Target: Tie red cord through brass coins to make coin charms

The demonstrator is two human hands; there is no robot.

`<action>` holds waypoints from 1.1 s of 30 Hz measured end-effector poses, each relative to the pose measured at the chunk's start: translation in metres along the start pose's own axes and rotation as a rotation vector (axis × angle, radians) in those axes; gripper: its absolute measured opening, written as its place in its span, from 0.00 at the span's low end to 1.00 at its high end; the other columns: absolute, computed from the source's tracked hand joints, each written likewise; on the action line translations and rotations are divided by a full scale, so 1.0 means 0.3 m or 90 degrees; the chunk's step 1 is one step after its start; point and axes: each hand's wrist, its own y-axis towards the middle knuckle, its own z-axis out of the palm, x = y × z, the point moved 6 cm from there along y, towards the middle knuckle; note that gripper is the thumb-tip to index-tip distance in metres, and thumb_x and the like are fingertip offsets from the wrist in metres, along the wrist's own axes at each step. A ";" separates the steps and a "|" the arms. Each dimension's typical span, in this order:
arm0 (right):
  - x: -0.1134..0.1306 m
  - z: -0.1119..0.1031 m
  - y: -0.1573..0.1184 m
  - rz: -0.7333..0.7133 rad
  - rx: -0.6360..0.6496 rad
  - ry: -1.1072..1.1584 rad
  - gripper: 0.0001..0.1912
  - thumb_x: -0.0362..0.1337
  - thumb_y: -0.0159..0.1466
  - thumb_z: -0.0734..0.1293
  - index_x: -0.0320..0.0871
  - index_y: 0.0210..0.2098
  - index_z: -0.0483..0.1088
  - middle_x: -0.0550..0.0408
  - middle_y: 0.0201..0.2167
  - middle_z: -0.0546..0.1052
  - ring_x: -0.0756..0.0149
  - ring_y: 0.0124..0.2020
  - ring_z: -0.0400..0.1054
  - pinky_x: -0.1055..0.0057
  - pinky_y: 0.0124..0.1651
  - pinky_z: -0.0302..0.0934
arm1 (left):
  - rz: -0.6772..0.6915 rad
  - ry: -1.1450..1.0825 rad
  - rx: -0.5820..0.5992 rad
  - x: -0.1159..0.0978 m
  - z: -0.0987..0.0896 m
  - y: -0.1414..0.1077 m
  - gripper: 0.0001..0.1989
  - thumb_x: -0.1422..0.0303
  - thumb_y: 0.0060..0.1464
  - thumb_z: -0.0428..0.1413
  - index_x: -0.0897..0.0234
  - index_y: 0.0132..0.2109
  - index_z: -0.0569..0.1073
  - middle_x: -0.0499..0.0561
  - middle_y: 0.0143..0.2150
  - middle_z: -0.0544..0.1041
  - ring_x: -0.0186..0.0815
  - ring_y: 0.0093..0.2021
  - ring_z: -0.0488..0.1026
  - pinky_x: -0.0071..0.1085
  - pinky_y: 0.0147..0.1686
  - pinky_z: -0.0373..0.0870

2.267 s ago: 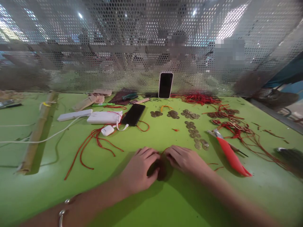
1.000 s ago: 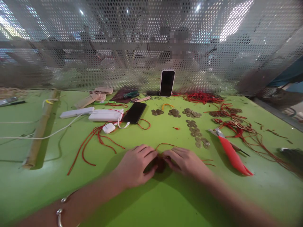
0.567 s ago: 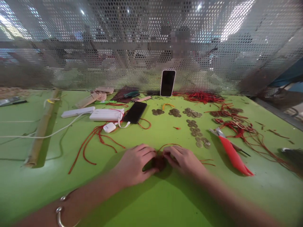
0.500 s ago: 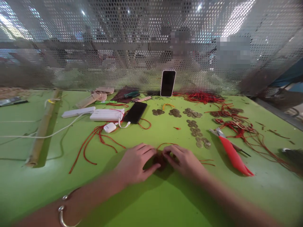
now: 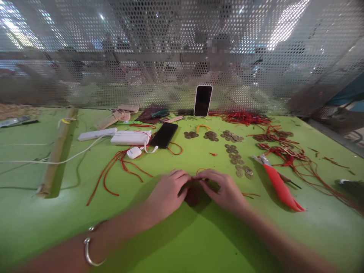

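My left hand and my right hand meet at the middle of the green table, fingertips almost touching. Both pinch a thin red cord, which loops out just beyond the fingers. Below them shows a dark reddish round piece, too blurred and shaded to make out. Loose cord ends stick out past my right wrist. Ahead and to the right lie small groups of bronze-coloured coins with holes. A metal bangle circles my left wrist.
A red-handled cutting tool lies right, near knotted coins on red cords. Leftward are a black phone, a white power bank, more red cords and a bamboo tube. Another phone leans on the perforated metal screen.
My fingers have drawn closer together, the left ones from spread around the round piece to a pinch. The cord loop beyond them shows shorter. The view has shifted slightly.
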 end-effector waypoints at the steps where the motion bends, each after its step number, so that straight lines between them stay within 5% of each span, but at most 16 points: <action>1: -0.001 0.004 -0.002 -0.004 0.010 -0.014 0.13 0.27 0.61 0.60 0.45 0.42 0.71 0.52 0.38 0.76 0.66 0.39 0.70 0.67 0.44 0.66 | -0.009 0.039 0.006 -0.002 -0.001 -0.009 0.07 0.71 0.57 0.51 0.64 0.43 0.71 0.51 0.40 0.73 0.39 0.42 0.69 0.38 0.42 0.68; 4: -0.002 0.015 -0.009 -0.013 0.044 -0.067 0.16 0.26 0.59 0.61 0.44 0.45 0.69 0.51 0.41 0.75 0.63 0.42 0.69 0.64 0.46 0.65 | -0.023 0.095 0.033 -0.012 0.002 -0.036 0.13 0.64 0.54 0.56 0.65 0.45 0.69 0.53 0.42 0.72 0.43 0.43 0.67 0.42 0.43 0.68; 7: 0.001 0.024 -0.014 -0.034 0.080 -0.103 0.18 0.25 0.58 0.61 0.43 0.47 0.67 0.50 0.42 0.74 0.61 0.44 0.68 0.62 0.47 0.64 | -0.036 0.055 0.039 -0.016 0.006 -0.044 0.14 0.66 0.51 0.59 0.63 0.45 0.69 0.52 0.43 0.71 0.43 0.45 0.67 0.42 0.45 0.67; 16: 0.017 0.003 -0.010 -0.037 0.070 -0.053 0.14 0.28 0.60 0.62 0.44 0.45 0.66 0.50 0.44 0.72 0.64 0.46 0.67 0.66 0.49 0.64 | -0.131 -0.360 0.030 -0.003 0.021 -0.037 0.09 0.77 0.52 0.54 0.61 0.41 0.71 0.46 0.37 0.76 0.33 0.36 0.73 0.30 0.39 0.71; 23: 0.006 -0.005 -0.009 0.039 0.057 0.056 0.06 0.28 0.60 0.63 0.43 0.35 0.67 0.56 0.33 0.73 0.69 0.35 0.68 0.72 0.39 0.64 | -0.200 -0.570 0.011 0.026 0.047 -0.036 0.05 0.72 0.55 0.54 0.63 0.40 0.70 0.47 0.36 0.76 0.32 0.37 0.74 0.29 0.41 0.72; 33: -0.006 -0.002 -0.016 0.109 0.009 0.171 0.02 0.31 0.62 0.63 0.43 0.35 0.67 0.55 0.33 0.73 0.69 0.37 0.69 0.71 0.41 0.65 | -0.174 -0.573 0.021 0.007 0.045 -0.040 0.14 0.74 0.53 0.56 0.60 0.48 0.68 0.48 0.42 0.75 0.33 0.44 0.73 0.31 0.47 0.70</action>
